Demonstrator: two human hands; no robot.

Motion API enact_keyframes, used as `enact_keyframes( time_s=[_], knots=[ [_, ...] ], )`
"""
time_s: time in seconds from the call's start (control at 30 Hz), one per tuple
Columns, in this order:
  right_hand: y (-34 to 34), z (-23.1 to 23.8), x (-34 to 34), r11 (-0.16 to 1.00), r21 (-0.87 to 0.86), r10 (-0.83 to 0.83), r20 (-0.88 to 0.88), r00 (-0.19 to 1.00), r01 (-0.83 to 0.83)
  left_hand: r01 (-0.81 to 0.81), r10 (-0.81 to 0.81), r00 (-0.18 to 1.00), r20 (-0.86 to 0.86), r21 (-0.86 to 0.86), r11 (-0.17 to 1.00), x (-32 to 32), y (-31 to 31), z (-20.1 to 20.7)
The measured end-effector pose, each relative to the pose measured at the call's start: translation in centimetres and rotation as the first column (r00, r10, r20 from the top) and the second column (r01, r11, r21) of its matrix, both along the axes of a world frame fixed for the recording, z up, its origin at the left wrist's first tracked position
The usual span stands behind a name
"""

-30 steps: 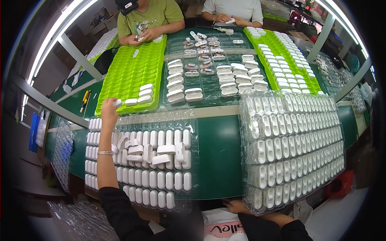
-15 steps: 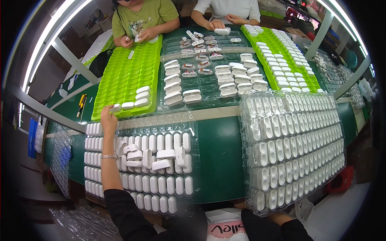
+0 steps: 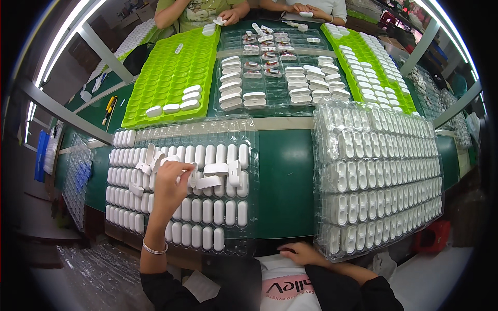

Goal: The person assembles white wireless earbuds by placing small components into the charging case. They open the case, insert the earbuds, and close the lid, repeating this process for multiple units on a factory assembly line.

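Head camera, one view: left fisheye of a side-by-side pair, head-worn, upright, facing forward and steeply down across green table. Wearer's shirt close, lower edge; co-worker in green farther, top edge.

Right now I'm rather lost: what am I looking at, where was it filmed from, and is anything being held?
No machine here, just one person's bare hands. All the pictures come from a camera worn on that person's head, looking down; its wide lens bends straight edges.

On the green table lie clear trays, one on the left and one on the right, both filled with white pieces. Beyond them are lime-green trays, and two other people sit opposite.

The left hand appears to pinch a white piece above the left tray. The right hand is near the right tray; I see nothing in it.
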State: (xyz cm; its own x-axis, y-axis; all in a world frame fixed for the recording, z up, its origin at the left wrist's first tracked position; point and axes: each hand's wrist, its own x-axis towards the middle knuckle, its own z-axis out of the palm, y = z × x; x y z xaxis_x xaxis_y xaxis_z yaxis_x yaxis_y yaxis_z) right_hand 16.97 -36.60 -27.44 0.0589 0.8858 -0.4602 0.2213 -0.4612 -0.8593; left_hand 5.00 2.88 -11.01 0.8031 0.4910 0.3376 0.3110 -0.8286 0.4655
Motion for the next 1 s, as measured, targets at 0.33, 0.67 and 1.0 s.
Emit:
enact_keyframes(
  time_s=[0.33,0.67,1.0],
  knots=[
    [-2.2,11.3,2.1,0.988,-0.12,-0.021,-0.725,0.688,-0.096,0.154,-0.155,0.976,-0.151,-0.021,0.988,3.8,-2.0,-0.9],
    [-3.4,21.3,8.2,0.874,0.357,0.437,-0.284,0.853,-0.328,0.073,-0.079,0.994,-0.077,-0.073,0.995,4.9,-1.7,-2.7],
    [3.7,19.2,22.3,0.853,0.46,-0.511,0.642,0.572,0.246,-0.046,0.069,0.997,0.021,-0.556,0.83,2.0,-14.6,1.0]
  ],
)
